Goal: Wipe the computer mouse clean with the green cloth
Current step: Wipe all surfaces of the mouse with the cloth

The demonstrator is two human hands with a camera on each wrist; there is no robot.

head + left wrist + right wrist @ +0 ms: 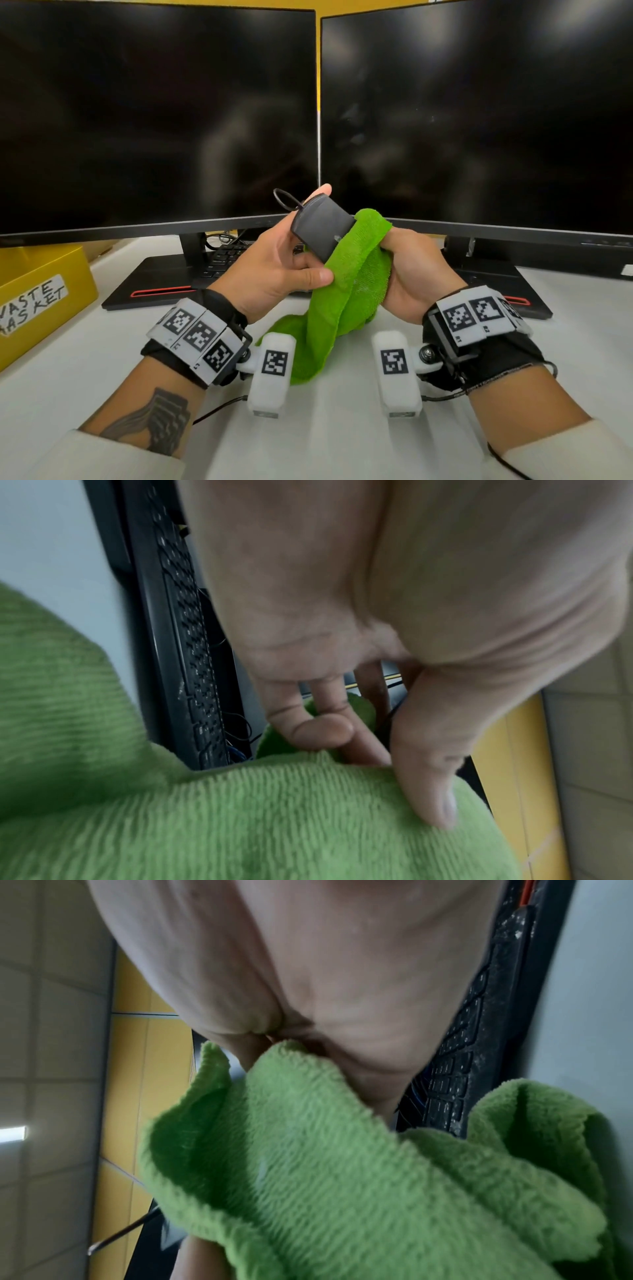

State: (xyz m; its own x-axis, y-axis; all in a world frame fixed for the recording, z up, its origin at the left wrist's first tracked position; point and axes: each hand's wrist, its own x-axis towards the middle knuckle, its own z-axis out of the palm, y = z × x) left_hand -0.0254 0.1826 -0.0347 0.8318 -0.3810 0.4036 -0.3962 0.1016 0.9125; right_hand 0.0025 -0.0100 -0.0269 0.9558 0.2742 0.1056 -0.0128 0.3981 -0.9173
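Note:
A black computer mouse (322, 224) is lifted above the desk, tilted, with its cable looping off its far end. My left hand (284, 260) grips it, fingers behind and thumb in front. My right hand (407, 274) holds the green cloth (349, 274) bunched against the mouse's right end; the cloth's tail hangs down to the desk. In the left wrist view my left hand (359, 723) has its thumb lying on the green cloth (274, 818), and the mouse is mostly hidden. In the right wrist view my right hand (308, 1015) clutches the green cloth (342, 1164).
Two dark monitors (154, 113) stand close behind my hands on wide black bases (154, 281). A black keyboard (222, 257) lies under them. A yellow waste basket (41, 294) sits at the left. White desk surface (325, 438) lies in front.

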